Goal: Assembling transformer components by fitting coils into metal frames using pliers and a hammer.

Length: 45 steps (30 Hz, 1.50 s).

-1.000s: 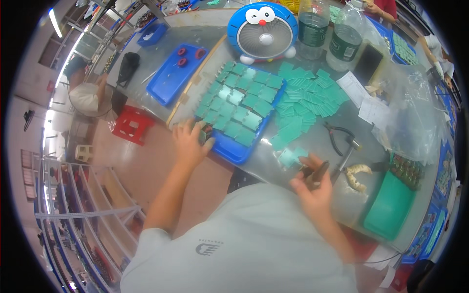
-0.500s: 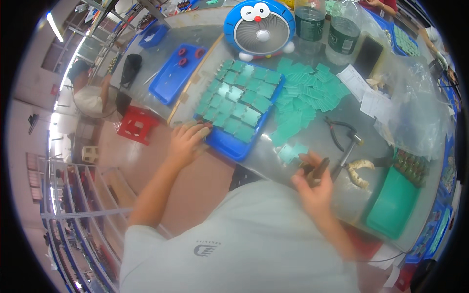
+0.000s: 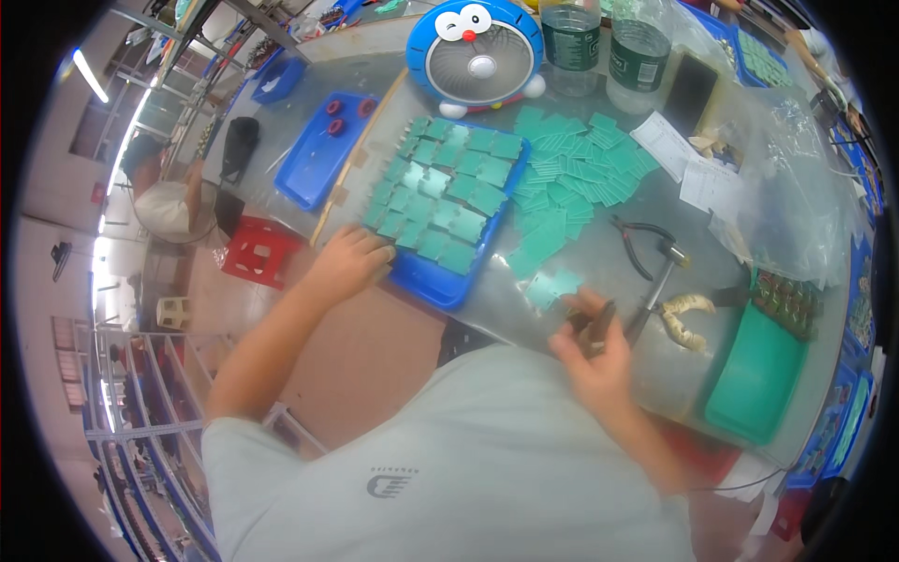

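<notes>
At the near left corner of a blue tray, my left hand is closed with bent fingers; what its fingertips grip is hidden. Rows of flat green pieces lie in that tray. My right hand is closed around a small dark brown piece, too blurred to name, just above the table's near edge. Beside its fingertips a pale green plate lies on the table. Pliers with dark handles and a hammer lie to the right of that hand.
A heap of green plates spreads behind the tray. A blue cartoon fan and water bottles stand at the back. A green bin is at right, a second blue tray at left. Another person sits at far left.
The view has shifted slightly. My left hand stays by the tray corner, its fingers drawn slightly back. My right hand still holds the dark piece, which is turned a little.
</notes>
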{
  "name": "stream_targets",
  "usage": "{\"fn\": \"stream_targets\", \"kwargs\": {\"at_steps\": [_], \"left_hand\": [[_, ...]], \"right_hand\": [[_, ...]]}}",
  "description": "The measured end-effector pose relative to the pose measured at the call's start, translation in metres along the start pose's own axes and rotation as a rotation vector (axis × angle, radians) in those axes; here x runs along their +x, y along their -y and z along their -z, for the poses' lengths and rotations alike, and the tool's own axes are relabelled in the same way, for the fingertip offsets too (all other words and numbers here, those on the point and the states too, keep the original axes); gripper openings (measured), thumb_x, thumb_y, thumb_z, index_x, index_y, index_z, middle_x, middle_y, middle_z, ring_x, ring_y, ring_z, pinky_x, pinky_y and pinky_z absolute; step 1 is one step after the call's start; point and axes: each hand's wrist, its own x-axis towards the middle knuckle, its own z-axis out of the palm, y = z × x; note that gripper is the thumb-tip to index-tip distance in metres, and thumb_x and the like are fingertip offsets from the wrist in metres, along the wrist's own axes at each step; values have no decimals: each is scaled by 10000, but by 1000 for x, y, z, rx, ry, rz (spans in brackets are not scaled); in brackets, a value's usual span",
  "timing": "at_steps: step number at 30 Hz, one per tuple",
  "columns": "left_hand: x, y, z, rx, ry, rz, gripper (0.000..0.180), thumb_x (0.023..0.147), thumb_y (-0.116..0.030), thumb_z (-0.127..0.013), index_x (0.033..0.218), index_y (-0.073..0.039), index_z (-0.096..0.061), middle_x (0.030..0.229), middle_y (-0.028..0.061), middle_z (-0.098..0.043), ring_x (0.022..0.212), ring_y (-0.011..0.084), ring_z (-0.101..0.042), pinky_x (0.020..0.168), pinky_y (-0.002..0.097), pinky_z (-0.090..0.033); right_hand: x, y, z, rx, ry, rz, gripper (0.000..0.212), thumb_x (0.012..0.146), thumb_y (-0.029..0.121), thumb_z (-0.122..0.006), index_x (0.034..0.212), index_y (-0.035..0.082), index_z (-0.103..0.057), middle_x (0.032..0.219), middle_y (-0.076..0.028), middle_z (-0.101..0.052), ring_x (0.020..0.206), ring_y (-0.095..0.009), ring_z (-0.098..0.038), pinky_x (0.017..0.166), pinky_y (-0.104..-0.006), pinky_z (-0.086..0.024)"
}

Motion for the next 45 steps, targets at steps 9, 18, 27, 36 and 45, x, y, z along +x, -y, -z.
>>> {"fn": "stream_targets", "kwargs": {"at_steps": [9, 18, 27, 36, 45], "left_hand": [[20, -30, 20, 30, 24, 47, 327, 767, -270, -821, 1068, -169, -741, 1032, 76, -640, 1024, 296, -623, 919, 444, -480], [187, -227, 179, 50, -39, -1009, 145, 860, -273, -643, 949, -166, -681, 949, 69, -649, 927, 254, -621, 815, 475, -488], [228, -271, 174, -399, -438, -1282, 125, 874, -232, -617, 880, -136, -695, 899, 75, -664, 887, 261, -643, 786, 475, -507], [216, -315, 174, -640, -597, -1491, 166, 888, -191, -590, 811, -106, -709, 850, 81, -680, 847, 268, -664, 757, 475, -526], [126, -158, 83, -776, -117, -425, 305, 776, -245, -841, 1032, -107, -746, 948, 90, -711, 835, 274, -664, 751, 382, -516]], "right_hand": [[-2, 3, 4, 20, -31, -15, 641, 887, 74, -819, 1455, 15, -526, 1301, -113, -656, 954, -128, -638, 844, -293, -543], [-8, -24, 2, 179, -216, -148, 365, 951, 99, -719, 1301, 67, -618, 1147, -62, -660, 1055, -190, -633, 914, -359, -533], [5, -23, -8, 135, -175, -221, 298, 979, 138, -702, 1262, 77, -634, 1147, -63, -671, 1043, -180, -641, 901, -356, -533], [-16, -13, 10, 127, -241, -230, 239, 1006, 178, -685, 1224, 86, -649, 1146, -63, -682, 1030, -170, -649, 887, -354, -533], [-56, 75, 109, -159, -376, -51, 182, 1028, 195, -679, 1102, 29, -660, 993, -48, -689, 897, -144, -648, 807, -309, -532]]}}
